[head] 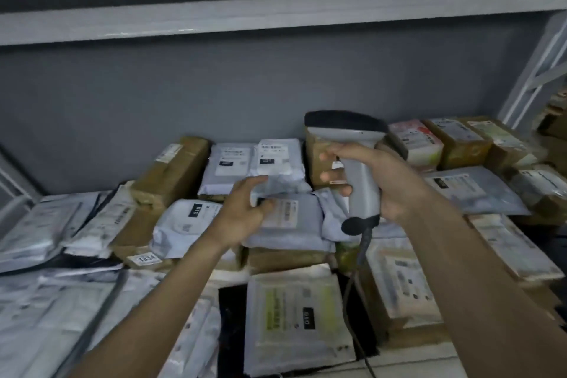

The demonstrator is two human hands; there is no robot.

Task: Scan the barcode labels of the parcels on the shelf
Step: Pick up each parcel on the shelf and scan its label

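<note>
The right hand is curled firmly round the grip of the grey handheld barcode scanner with a black head, its fingers wrapped across the front of the handle and the black cable trailing down toward 6 o'clock; the scanner head sits at about 12 o'clock from the hand and appears to face away, toward the parcels at the back. The left hand pinches the near-left edge of the pale grey plastic mailer bag with a white barcode label, thumb on top and fingers curled over a raised fold of the film. That mailer lies in the middle of the shelf on a heap of parcels, at about 9 o'clock from the scanner handle and just beside it, with brown paper-wrapped boxes at 10 o'clock and more grey bags in front. To do this step well, I judge the left hand should pull the film flat so the label stops wrinkling, keep its fingers off the bars, and tip the label up toward the scanner. The scanner head wants swinging down to meet the label squarely, since slack glossy plastic could glare or crease across the code
</note>
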